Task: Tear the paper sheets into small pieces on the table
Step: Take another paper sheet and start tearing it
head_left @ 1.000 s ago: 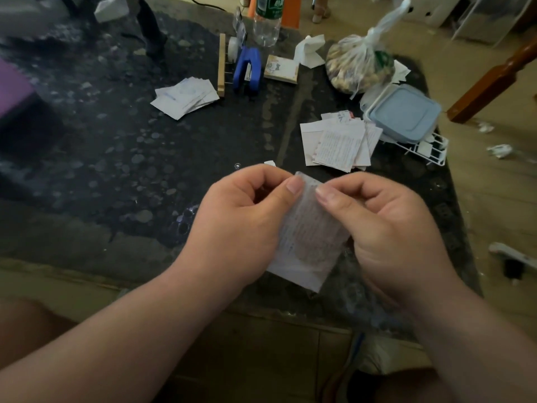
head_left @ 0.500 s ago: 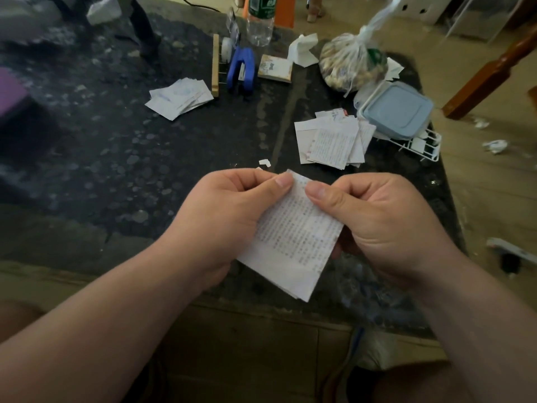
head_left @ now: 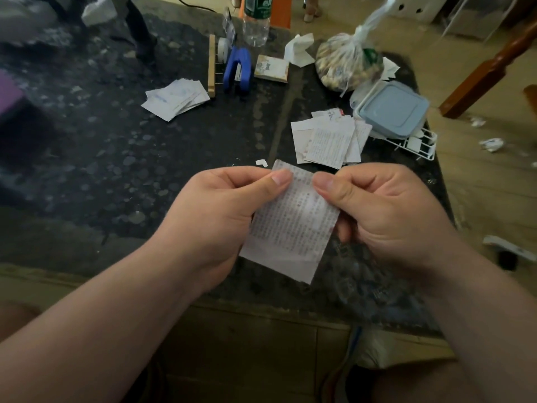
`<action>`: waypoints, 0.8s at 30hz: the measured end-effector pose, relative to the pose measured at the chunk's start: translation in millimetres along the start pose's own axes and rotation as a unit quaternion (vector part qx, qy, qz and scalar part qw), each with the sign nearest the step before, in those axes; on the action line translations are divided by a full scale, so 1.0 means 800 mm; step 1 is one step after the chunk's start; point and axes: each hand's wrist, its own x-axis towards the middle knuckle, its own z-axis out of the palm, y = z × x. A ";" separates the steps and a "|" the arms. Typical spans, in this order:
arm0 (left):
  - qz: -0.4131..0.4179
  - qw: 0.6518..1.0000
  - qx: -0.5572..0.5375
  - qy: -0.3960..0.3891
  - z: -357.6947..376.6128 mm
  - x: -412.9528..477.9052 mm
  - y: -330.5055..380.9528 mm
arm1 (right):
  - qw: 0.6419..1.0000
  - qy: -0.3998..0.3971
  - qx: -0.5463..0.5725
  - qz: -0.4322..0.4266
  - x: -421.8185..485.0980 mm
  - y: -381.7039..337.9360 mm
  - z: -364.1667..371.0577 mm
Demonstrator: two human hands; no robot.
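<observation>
Change noted: against the frame a second back, the small white printed paper sheet (head_left: 293, 225), then bowed and blurred, now hangs flat with its print toward us. The two thumbs sit a little further apart on its top edge.

Item, far left: dark speckled stone table (head_left: 116, 170), our work surface. We hold the sheet above its near edge so that, we judge, the pieces drop onto it.

Item: loose stack of white torn pieces (head_left: 177, 98), well apart from the hands. Probably finished work, set out of the way.

Item: left hand (head_left: 220, 210). The thumb presses on the sheet's upper left corner with the fingers curled behind it, a firm pinch.

Item: the sheet itself, between the hands, tilted, its lower corner hanging free. We see no tear in the top edge yet.

Item: fanned pile of printed paper pieces (head_left: 328, 141), on the table just beyond the sheet and within easy reach. We cannot tell whether it is stock or output.

Item: right hand (head_left: 386, 216). The thumb lies on the upper right corner with the fingers curled behind, the same pinch. We judge the thumbs are kept close so that the rip starts in the short span between them.

Item, far right: pale blue lidded plastic box (head_left: 392, 109), just beside the pile, with a white wire rack (head_left: 418, 146) showing from under it. We count neither as part of the task.
</observation>
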 end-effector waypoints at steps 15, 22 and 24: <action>-0.080 0.997 -0.003 -0.011 -0.009 0.006 0.000 | 0.991 -0.071 -0.014 0.112 0.000 0.011 0.012; -0.035 0.999 -0.014 -0.018 -0.007 0.006 -0.008 | 0.984 -0.125 0.047 0.117 -0.007 0.007 0.009; -0.015 0.999 -0.021 -0.019 -0.005 0.004 -0.008 | 0.989 -0.118 0.023 0.085 -0.007 0.003 0.006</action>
